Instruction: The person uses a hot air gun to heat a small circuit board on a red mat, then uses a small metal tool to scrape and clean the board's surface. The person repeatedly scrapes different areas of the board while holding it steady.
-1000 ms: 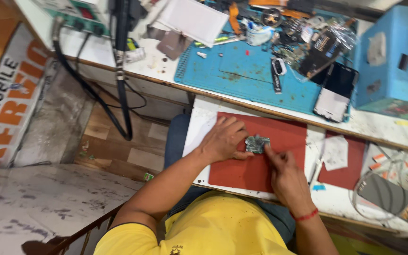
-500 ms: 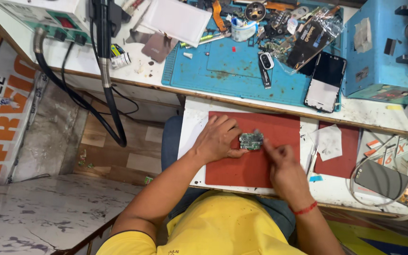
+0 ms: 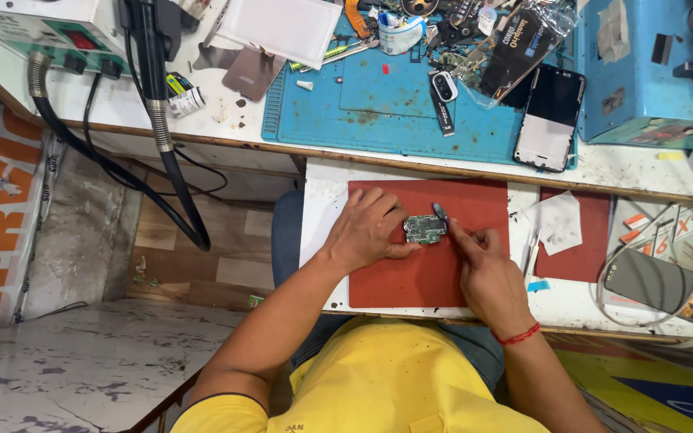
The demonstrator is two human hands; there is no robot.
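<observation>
A small green circuit board (image 3: 424, 228) lies on a red mat (image 3: 411, 273) on a pull-out shelf. My left hand (image 3: 366, 228) rests on the mat with its fingers pressed against the board's left edge, holding it in place. My right hand (image 3: 483, 261) is closed around a thin dark tool (image 3: 440, 212), and the tool's tip touches the board's upper right corner. A red thread circles my right wrist.
A blue work mat (image 3: 378, 104) on the upper bench carries tools, a phone (image 3: 551, 116) and loose parts. A blue machine (image 3: 651, 72) stands at the right. A hot-air station with black hoses (image 3: 162, 136) sits at the left. Another phone (image 3: 655, 281) lies at the right.
The view has shifted a little, so the bench sits lower in frame. Both hands stay on the board; the right hand's tool has moved slightly along the board's right edge.
</observation>
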